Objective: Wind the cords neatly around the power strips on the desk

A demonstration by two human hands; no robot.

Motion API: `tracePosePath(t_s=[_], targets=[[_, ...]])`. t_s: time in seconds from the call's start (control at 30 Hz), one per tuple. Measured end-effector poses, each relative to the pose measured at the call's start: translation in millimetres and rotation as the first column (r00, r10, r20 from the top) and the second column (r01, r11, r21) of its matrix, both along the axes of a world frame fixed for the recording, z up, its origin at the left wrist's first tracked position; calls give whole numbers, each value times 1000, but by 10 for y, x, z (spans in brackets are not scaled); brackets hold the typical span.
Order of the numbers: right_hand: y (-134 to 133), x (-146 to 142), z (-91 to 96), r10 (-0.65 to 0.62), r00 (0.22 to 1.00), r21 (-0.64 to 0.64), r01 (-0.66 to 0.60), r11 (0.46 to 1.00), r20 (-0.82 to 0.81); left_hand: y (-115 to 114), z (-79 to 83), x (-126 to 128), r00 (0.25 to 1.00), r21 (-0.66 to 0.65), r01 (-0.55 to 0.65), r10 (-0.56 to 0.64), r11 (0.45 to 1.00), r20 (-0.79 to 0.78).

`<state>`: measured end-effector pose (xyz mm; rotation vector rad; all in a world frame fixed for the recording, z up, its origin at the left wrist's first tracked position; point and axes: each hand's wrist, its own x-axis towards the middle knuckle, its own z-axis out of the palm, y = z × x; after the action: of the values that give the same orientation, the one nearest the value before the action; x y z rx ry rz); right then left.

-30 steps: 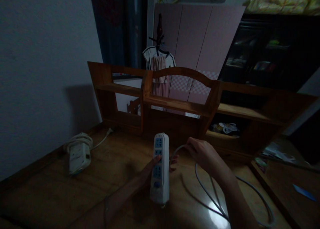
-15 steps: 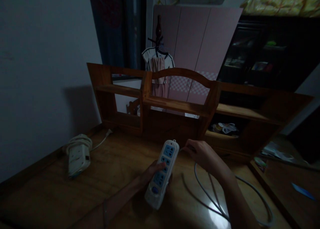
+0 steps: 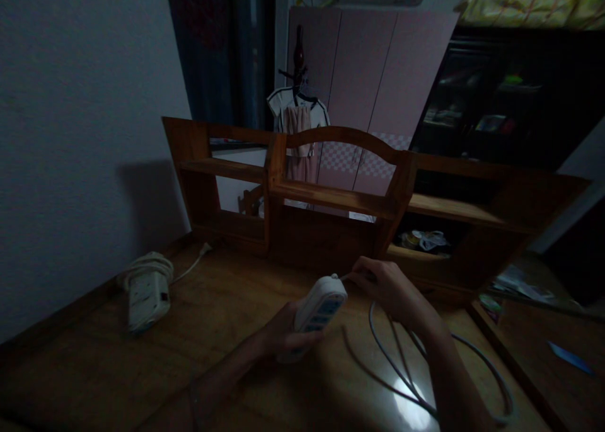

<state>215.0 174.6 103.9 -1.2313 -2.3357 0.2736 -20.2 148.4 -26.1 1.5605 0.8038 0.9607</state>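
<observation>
My left hand is wrapped round a white power strip with blue socket faces, held tilted above the wooden desk with its sockets turned to the right. At the strip's far end, my right hand pinches the grey cord close to where it leaves the strip. More of that cord hangs below the right hand and lies in loose loops on the right side of the desktop. The cord's plug end is not in sight.
On the left of the wooden desk lies a second white power strip, its cord coiled on top. A wooden shelf unit spans the back edge. A blue strip-like item lies on the surface at right. A wall bounds the left.
My left hand has rolled the power strip, so its blue sockets now face right and its white side shows. My right hand stays pinched on the cord, almost in place.
</observation>
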Motion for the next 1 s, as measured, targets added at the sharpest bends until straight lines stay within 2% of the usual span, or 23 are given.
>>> tracePosePath(t_s=[0.03,0.07,0.13,0.17,0.23,0.37,0.43,0.53,0.63,0.73,0.83,1.0], targets=[[-16,-8,20,5,1000,2,-5,1000,-10,-3,6,-2,997,126,-40,49,991,-66],[-42,-19,44,15,1000,7,-15,1000,-24,0,3,-6,984,271,-75,115,960,-134],[-122,-50,99,47,998,23,-46,999,-50,26,-24,-23,938,525,-96,253,846,-237],[-171,-69,126,62,996,29,-61,998,-59,44,-42,-36,916,596,-89,301,798,-266],[-272,-111,171,78,995,37,-76,996,-60,79,-76,-61,883,670,-82,365,738,-294],[-390,-170,210,83,995,40,-81,996,-46,102,-115,-90,827,735,-224,524,640,-204],[-398,-178,214,83,995,32,-81,996,-56,93,-129,-90,814,742,-265,555,616,-170],[-393,-174,223,93,992,11,-93,996,-84,67,-149,-77,828,720,-282,540,634,-152],[-405,-167,246,115,987,4,-116,993,-109,35,-141,-52,853,650,-352,516,674,-73],[-422,-168,263,134,982,21,-133,991,-132,1,-87,-15,857,535,-435,515,724,0],[-414,-178,251,140,981,41,-136,990,-135,-26,-20,43,827,408,-523,561,748,32],[-323,-192,175,75,994,77,-69,995,-74,-33,6,168,819,141,-564,573,814,-30]])
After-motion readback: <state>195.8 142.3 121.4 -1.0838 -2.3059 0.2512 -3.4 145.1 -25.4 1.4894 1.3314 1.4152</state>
